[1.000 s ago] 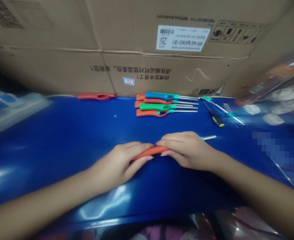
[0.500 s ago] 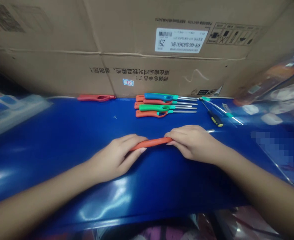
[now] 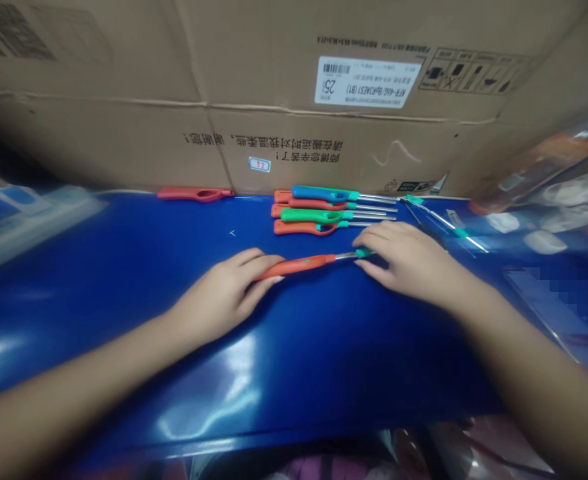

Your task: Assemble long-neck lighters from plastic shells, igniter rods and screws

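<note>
My left hand [image 3: 234,283] is closed around the rear of an orange gas lighter handle [image 3: 301,265], held above the blue table. A bare stretch of metal tube [image 3: 345,256] sticks out of the handle's right end. Farther along the tube is a teal-green collar [image 3: 363,253], apart from the handle. My right hand [image 3: 399,257] is closed on this collar between thumb and fingers, which hide the rest of the tube. Behind, several gas lighters with metal tubes lie side by side, among them a blue one [image 3: 319,193] and a green one [image 3: 307,215].
A red handle [image 3: 191,194] without a tube lies by the large cardboard box [image 3: 264,80] at the back. Loose tubes with green parts [image 3: 441,217] lie right of the lighters, near plastic bags [image 3: 547,241]. At left is a clear plastic container [image 3: 34,223].
My right hand has moved right and slightly away from me, off the handle's end, exposing the metal tube and green collar. My left hand still grips the handle, now slightly farther away.
</note>
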{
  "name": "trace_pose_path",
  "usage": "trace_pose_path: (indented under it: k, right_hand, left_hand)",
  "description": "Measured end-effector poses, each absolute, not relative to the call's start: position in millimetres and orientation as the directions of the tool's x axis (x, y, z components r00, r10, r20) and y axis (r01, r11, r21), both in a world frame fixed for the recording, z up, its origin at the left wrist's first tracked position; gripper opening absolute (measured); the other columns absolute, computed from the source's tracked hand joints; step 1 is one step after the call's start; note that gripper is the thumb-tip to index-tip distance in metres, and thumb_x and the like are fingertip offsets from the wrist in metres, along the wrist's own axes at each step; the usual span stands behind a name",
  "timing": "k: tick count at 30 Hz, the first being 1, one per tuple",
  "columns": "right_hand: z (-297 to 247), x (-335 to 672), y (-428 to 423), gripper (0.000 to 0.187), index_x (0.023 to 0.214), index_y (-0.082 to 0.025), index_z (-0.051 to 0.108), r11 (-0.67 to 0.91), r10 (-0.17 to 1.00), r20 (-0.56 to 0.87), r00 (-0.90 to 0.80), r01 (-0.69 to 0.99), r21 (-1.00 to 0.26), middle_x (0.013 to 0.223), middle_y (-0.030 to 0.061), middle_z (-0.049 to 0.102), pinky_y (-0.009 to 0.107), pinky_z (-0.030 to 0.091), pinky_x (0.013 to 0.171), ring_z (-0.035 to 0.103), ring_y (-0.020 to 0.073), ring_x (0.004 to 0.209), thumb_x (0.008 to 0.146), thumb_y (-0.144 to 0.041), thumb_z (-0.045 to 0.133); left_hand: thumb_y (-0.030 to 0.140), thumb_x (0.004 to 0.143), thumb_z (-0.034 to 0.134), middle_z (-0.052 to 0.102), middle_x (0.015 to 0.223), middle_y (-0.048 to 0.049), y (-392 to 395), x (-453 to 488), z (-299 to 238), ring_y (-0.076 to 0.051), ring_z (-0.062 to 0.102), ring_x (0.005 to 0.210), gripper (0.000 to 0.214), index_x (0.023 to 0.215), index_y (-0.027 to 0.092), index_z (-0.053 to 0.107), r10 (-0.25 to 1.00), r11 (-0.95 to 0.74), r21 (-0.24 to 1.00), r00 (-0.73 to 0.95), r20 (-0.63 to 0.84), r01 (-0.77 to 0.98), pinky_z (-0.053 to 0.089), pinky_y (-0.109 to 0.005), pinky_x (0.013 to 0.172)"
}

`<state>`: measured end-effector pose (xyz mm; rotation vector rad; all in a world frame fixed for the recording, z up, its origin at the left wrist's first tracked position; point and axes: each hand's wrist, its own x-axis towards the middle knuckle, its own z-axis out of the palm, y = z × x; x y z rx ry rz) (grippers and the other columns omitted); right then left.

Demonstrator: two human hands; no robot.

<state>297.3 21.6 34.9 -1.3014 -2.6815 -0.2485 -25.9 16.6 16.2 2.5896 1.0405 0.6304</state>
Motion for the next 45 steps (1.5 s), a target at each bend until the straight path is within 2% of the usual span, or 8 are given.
trace_pose_path:
  k: [4,17,22,27,30,33,41,45]
  right_hand:
    - [38,313,32,0.016,0.096,-0.018,0.069,0.635,0.746,0.226,-0.626,0.772,0.041,0.092,0.009,0.072,0.043,0.048,0.087,0.065,0.0262,0.088,0.097,-0.028,0.057]
    - [24,284,22,0.025,0.107,-0.014,0.067,0.769,0.622,0.296,-0.724,0.636,-0.061,0.101,0.0116,0.071,0.038,0.05,0.083,0.065,0.0245,0.091,0.104,-0.029,0.047]
    - [19,282,21,0.024,0.108,-0.012,0.068,0.783,0.603,0.353,-0.716,0.616,-0.088,0.098,0.0118,0.072,0.037,0.053,0.082,0.066,0.0239,0.089,0.102,-0.028,0.051]
    - [19,282,20,0.019,0.103,-0.012,0.069,0.813,0.543,0.444,-0.713,0.579,-0.064,0.09,0.0106,0.072,0.034,0.053,0.074,0.065,0.0217,0.081,0.1,-0.026,0.055]
    - [20,281,18,0.016,0.103,-0.012,0.069,0.832,0.504,0.491,-0.711,0.552,-0.055,0.089,0.0114,0.073,0.033,0.053,0.073,0.065,0.0211,0.079,0.099,-0.022,0.057]
    - [21,280,14,0.015,0.103,-0.012,0.069,0.839,0.482,0.511,-0.712,0.542,-0.037,0.089,0.0121,0.074,0.033,0.054,0.071,0.066,0.0212,0.078,0.098,-0.02,0.057]
    - [17,278,8,0.017,0.103,-0.01,0.07,0.83,0.482,0.494,-0.724,0.558,0.008,0.088,0.0127,0.074,0.032,0.055,0.066,0.069,0.0216,0.077,0.097,-0.016,0.055]
    - [16,277,8,0.016,0.102,-0.01,0.07,0.812,0.502,0.509,-0.7,0.583,0.001,0.091,0.0123,0.075,0.032,0.054,0.067,0.07,0.0221,0.078,0.096,-0.018,0.058]
  left_hand:
    - [0.034,0.104,0.047,0.067,0.109,-0.009,22,-29,16,-0.021,0.065,0.097,0.033,0.126,0.015,0.064,0.714,-0.693,0.422,0.633,0.297,0.584,0.052,-0.032,0.085]
    - [0.028,0.104,0.05,0.066,0.114,-0.0072,17,-26,14,-0.017,0.064,0.1,0.031,0.13,0.016,0.061,0.669,-0.726,0.466,0.676,0.31,0.505,0.048,-0.025,0.089]
    - [0.03,0.102,0.055,0.068,0.111,-0.0048,16,-26,11,-0.016,0.064,0.098,0.027,0.125,0.02,0.064,0.695,-0.678,0.566,0.659,0.287,0.468,0.047,-0.025,0.088]
    - [0.037,0.099,0.058,0.068,0.088,-0.0017,15,-24,10,-0.013,0.061,0.077,0.024,0.1,0.017,0.071,0.786,-0.438,0.804,0.605,0.126,0.403,0.046,-0.023,0.07]
    - [0.045,0.098,0.057,0.052,0.059,0.0033,14,-22,11,-0.008,0.045,0.053,0.036,0.081,0.015,0.068,0.817,-0.196,0.915,0.575,-0.047,0.352,0.035,-0.02,0.05]
    - [0.05,0.096,0.057,0.038,0.05,0.0071,15,-21,12,-0.006,0.031,0.045,0.042,0.077,0.014,0.066,0.803,-0.054,0.948,0.579,-0.145,0.312,0.024,-0.019,0.042]
    - [0.042,0.094,0.059,0.046,0.052,0.0052,14,-19,15,-0.007,0.036,0.046,0.035,0.073,0.014,0.065,0.801,-0.158,0.929,0.594,-0.078,0.334,0.027,-0.02,0.044]
    - [0.038,0.093,0.059,0.059,0.065,0.001,14,-17,16,-0.009,0.046,0.057,0.033,0.072,0.013,0.066,0.81,-0.238,0.909,0.587,-0.008,0.341,0.035,-0.021,0.055]
